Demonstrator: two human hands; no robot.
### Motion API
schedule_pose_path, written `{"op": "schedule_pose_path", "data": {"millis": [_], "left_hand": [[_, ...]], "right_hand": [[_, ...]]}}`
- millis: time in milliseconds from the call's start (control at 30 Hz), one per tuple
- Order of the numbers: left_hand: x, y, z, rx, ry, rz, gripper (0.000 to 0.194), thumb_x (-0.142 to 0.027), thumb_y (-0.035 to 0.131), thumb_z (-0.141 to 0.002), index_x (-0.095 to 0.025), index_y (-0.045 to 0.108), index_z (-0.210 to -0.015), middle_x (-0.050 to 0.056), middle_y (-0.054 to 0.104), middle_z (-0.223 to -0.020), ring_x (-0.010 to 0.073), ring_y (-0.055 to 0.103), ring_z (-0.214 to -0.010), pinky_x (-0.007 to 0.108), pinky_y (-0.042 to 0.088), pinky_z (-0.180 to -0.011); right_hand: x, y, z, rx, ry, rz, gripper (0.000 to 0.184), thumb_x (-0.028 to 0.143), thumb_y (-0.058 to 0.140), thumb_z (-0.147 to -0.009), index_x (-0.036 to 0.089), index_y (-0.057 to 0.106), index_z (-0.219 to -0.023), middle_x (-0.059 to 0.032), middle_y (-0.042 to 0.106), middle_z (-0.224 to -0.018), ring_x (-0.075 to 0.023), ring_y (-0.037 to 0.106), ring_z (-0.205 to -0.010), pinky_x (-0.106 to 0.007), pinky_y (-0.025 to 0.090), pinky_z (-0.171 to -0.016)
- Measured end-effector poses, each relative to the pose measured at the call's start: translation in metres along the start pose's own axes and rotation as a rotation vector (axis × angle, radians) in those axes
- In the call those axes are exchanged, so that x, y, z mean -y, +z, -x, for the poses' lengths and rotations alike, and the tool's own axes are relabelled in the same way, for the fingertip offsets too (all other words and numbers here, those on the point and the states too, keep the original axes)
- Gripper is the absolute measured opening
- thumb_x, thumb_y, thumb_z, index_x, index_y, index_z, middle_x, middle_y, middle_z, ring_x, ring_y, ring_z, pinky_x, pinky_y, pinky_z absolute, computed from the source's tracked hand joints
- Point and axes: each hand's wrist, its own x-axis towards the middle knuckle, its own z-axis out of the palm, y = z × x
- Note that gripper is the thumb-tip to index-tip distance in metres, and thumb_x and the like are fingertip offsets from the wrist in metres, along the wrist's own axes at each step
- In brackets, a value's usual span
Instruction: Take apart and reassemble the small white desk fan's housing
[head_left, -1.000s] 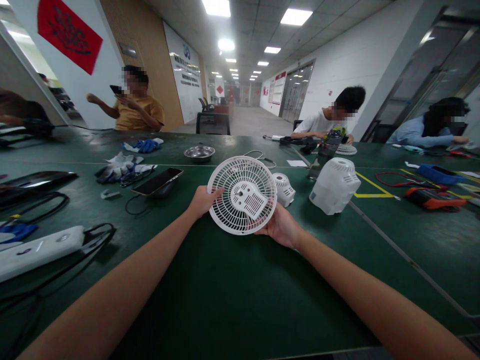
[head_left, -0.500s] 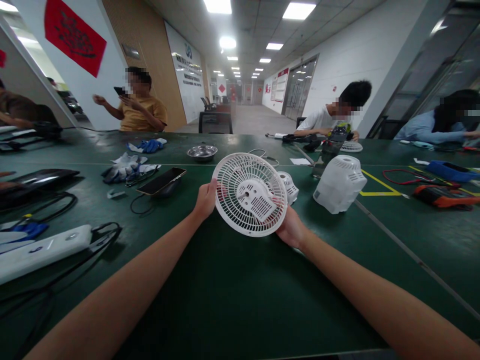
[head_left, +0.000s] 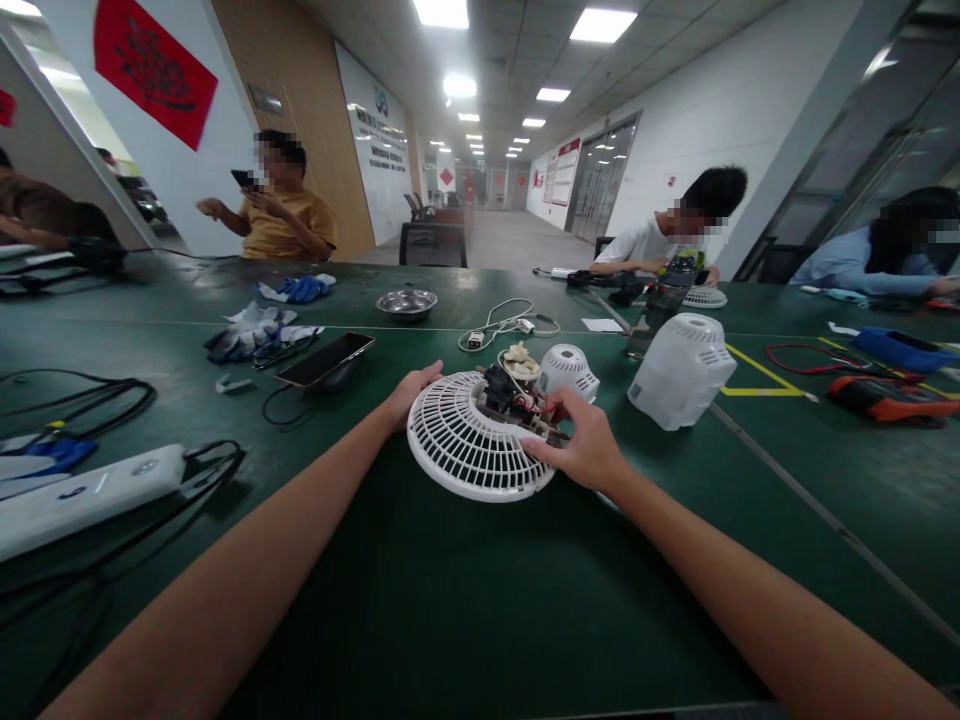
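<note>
A round white fan grille (head_left: 472,450) is held low over the green table, its far side up and tilted. On top of it sits an exposed fan motor (head_left: 514,395) with dark parts, red wires and a cream-coloured piece. My left hand (head_left: 411,398) grips the grille's left rim, its lower fingers hidden. My right hand (head_left: 589,440) has thumb and fingers closed about the right side of the motor, by the grille's rim. Just behind stands a white vented motor cover (head_left: 568,372). A pale cable with a plug (head_left: 487,338) lies coiled beyond.
A translucent white container (head_left: 681,372) and a water bottle (head_left: 660,310) stand to the right. A metal bowl (head_left: 406,304), a phone (head_left: 326,360), gloves (head_left: 251,332) and a power strip (head_left: 90,500) lie to the left. Several people sit around the table.
The grille has been turned over and lowered, so the motor side now faces up. My right hand has moved from the rim to the motor. The cable behind is now uncovered.
</note>
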Motion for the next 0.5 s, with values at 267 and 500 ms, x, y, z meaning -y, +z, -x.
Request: {"op": "schedule_pose_path", "data": {"millis": [267, 500], "left_hand": [[0.003, 0.001, -0.003, -0.031, 0.029, -0.266, 0.044, -0.056, 0.074, -0.076, -0.013, 0.073, -0.079, 0.006, 0.074, -0.072, 0.0198, 0.068, -0.067, 0.031, 0.052, -0.066], [0.006, -0.001, -0.005, -0.095, 0.058, -0.351, 0.044, -0.059, 0.071, -0.077, -0.015, 0.072, -0.073, 0.004, 0.07, -0.064, 0.0206, 0.067, -0.065, 0.03, 0.049, -0.061]], "right_hand": [[-0.014, 0.006, -0.003, 0.111, -0.137, 0.149, 0.04, 0.056, 0.071, -0.08, 0.023, 0.052, -0.092, -0.0104, 0.063, -0.103, -0.0257, 0.059, -0.09, -0.041, 0.05, -0.08], [-0.01, 0.002, -0.003, 0.123, -0.097, 0.116, 0.039, 0.053, 0.073, -0.08, 0.023, 0.054, -0.095, -0.0116, 0.065, -0.106, -0.0287, 0.061, -0.095, -0.045, 0.05, -0.084]]}}
